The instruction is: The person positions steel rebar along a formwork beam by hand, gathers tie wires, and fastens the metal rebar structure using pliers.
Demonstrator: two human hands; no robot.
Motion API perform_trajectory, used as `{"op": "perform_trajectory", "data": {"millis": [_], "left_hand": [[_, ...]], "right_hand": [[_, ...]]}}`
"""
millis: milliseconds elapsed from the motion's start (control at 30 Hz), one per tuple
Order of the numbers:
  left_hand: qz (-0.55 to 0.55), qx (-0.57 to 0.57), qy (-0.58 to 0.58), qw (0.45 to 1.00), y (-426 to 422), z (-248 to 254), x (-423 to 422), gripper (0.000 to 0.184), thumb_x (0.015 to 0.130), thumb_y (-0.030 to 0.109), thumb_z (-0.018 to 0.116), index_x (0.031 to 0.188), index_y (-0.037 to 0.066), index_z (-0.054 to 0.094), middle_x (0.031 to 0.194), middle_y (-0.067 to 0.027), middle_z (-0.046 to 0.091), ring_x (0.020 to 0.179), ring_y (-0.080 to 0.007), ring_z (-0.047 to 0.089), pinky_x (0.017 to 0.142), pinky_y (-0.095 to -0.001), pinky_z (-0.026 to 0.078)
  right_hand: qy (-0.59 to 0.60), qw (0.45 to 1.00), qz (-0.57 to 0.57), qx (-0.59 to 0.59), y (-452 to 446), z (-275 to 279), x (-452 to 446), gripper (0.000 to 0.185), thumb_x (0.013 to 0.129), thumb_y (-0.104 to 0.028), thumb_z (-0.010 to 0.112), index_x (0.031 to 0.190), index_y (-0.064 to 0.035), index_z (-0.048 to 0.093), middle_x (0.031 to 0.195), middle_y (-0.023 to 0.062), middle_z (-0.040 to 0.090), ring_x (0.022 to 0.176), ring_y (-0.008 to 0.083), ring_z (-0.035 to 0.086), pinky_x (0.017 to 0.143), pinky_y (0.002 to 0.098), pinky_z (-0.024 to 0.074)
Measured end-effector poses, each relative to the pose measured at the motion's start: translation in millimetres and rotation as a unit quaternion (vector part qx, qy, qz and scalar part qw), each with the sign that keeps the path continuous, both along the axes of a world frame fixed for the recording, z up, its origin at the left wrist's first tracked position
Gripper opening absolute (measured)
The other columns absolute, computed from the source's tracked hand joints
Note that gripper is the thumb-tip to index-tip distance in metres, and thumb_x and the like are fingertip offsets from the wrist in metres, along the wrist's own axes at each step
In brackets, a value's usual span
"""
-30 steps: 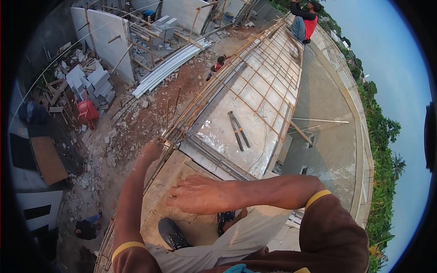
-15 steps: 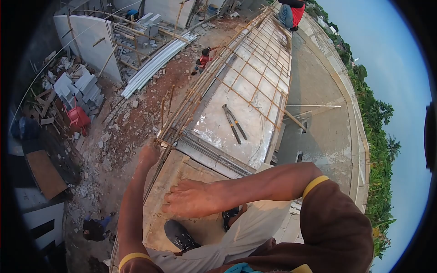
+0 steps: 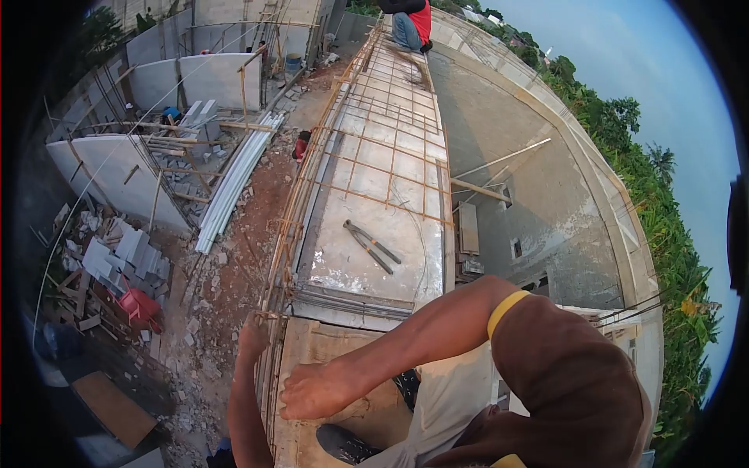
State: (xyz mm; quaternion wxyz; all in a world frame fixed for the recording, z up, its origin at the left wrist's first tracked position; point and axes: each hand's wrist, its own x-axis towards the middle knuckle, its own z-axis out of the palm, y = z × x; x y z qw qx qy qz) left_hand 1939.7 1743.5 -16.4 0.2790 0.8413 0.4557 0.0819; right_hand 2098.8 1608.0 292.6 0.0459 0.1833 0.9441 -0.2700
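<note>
My left hand (image 3: 253,337) is closed at the slab's left edge, beside the long rods (image 3: 273,308); what its fingers grip is hidden. Above the wooden board (image 3: 300,441), my right hand (image 3: 316,390) has its fingers curled down, and anything inside them is out of sight. My shoes (image 3: 343,444) rest on the same board. Farther forward, a long-handled cutter (image 3: 370,250) with orange-marked handles lies on the pale slab (image 3: 343,269), apart from both hands. A grid of thin bars (image 3: 390,148) covers the slab beyond the cutter.
A person in red (image 3: 419,22) sits at the slab's far end. Down on the left are rubble ground, a red wheelbarrow (image 3: 139,304), stacked blocks (image 3: 117,253) and white pipes (image 3: 238,187). To the right, a lower concrete surface (image 3: 515,132) drops away from the slab.
The view has tilted up and turned, showing more of the far slab and walls. My right hand's fingers look more tightly curled. The cutter still lies on the slab.
</note>
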Motion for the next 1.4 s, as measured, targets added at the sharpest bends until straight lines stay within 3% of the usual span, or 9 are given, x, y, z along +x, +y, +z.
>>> {"op": "perform_trajectory", "data": {"millis": [33,100,300,1100,1167,1200,1233,1267,1400], "left_hand": [[-0.009,0.005,0.003,1.000,0.7,10.0,3.5,0.040,0.087,0.018,0.058,0.126,0.010,0.050,0.091,-0.0229,0.067,0.083,-0.0371,0.067,0.071,-0.0461,0.052],[0.213,-0.321,-0.105,0.917,-18.0,104.9,24.9,0.034,0.088,0.018,0.060,0.120,0.008,0.051,0.074,-0.0138,0.064,0.062,-0.0245,0.066,0.055,-0.0383,0.053],[0.178,-0.376,-0.169,0.893,-15.3,102.3,20.5,0.025,0.091,0.017,0.058,0.113,0.007,0.053,0.064,-0.0043,0.058,0.052,-0.0148,0.057,0.046,-0.0305,0.048],[0.227,-0.271,-0.096,0.930,-17.0,76.8,21.6,0.054,0.090,0.022,0.057,0.137,0.003,0.040,0.075,-0.0152,0.065,0.054,-0.0213,0.065,0.047,-0.0339,0.052],[0.174,-0.188,-0.033,0.966,-6.6,26.6,14.2,0.055,0.092,0.035,0.054,0.136,0.006,0.043,0.092,-0.0214,0.068,0.069,-0.0301,0.069,0.068,-0.0406,0.054],[0.203,-0.271,-0.046,0.940,-16.6,83.3,24.2,0.054,0.092,0.039,0.051,0.135,0.007,0.045,0.101,-0.0236,0.066,0.088,-0.0364,0.067,0.079,-0.0446,0.052],[0.186,-0.209,-0.012,0.960,-11.5,56.5,22.1,0.052,0.092,0.038,0.051,0.134,0.008,0.046,0.104,-0.0244,0.065,0.098,-0.0394,0.063,0.082,-0.0471,0.050],[0.164,-0.135,-0.046,0.976,-13.7,53.0,21.6,0.044,0.092,0.030,0.054,0.128,0.006,0.048,0.079,-0.0201,0.067,0.062,-0.0277,0.067,0.058,-0.0416,0.053],[0.194,-0.182,0.027,0.964,-14.8,79.6,27.1,0.045,0.091,0.030,0.050,0.133,0.013,0.048,0.112,-0.0233,0.063,0.103,-0.0404,0.060,0.087,-0.0483,0.047]], "right_hand": [[-0.006,1.000,0.023,0.006,-1.0,-4.7,0.5,0.009,0.082,-0.012,0.052,0.088,-0.0058,0.055,0.078,0.0105,0.057,0.080,0.0300,0.060,0.069,0.0413,0.0484],[-0.006,1.000,0.017,0.016,-1.6,-1.6,0.4,0.009,0.081,-0.012,0.052,0.086,-0.0055,0.055,0.076,0.0107,0.057,0.079,0.0302,0.060,0.068,0.0419,0.0488],[0.021,0.999,0.003,0.027,-6.2,1.2,-0.1,0.012,0.076,-0.011,0.061,0.084,-0.0032,0.063,0.079,0.0131,0.064,0.082,0.0305,0.065,0.067,0.0440,0.0515],[0.093,0.994,-0.030,0.042,-12.8,7.7,11.1,0.009,0.074,-0.007,0.061,0.081,-0.0022,0.064,0.078,0.0135,0.066,0.083,0.0316,0.066,0.067,0.0432,0.0520],[0.148,0.985,-0.046,0.075,-17.4,28.4,23.0,0.011,0.076,-0.008,0.059,0.086,-0.0035,0.061,0.080,0.0115,0.064,0.084,0.0320,0.064,0.070,0.0427,0.0509],[-0.038,0.999,0.006,-0.024,-11.3,45.6,19.0,0.032,0.083,-0.012,0.053,0.114,-0.0048,0.052,0.106,0.0122,0.054,0.105,0.0290,0.052,0.087,0.0409,0.0425],[0.004,0.999,-0.039,-0.034,-16.7,39.9,18.2,0.035,0.080,-0.010,0.058,0.115,-0.0064,0.053,0.105,0.0113,0.055,0.107,0.0295,0.053,0.090,0.0411,0.0428],[-0.028,0.998,-0.025,-0.048,-14.8,41.1,17.9,0.036,0.081,-0.010,0.059,0.116,-0.0073,0.053,0.105,0.0111,0.056,0.107,0.0296,0.053,0.090,0.0415,0.0428],[-0.103,0.989,0.011,-0.101,-2.1,60.9,5.9,0.031,0.084,-0.007,0.054,0.114,-0.0044,0.055,0.114,0.0154,0.056,0.116,0.0322,0.051,0.093,0.0438,0.0418]]}}
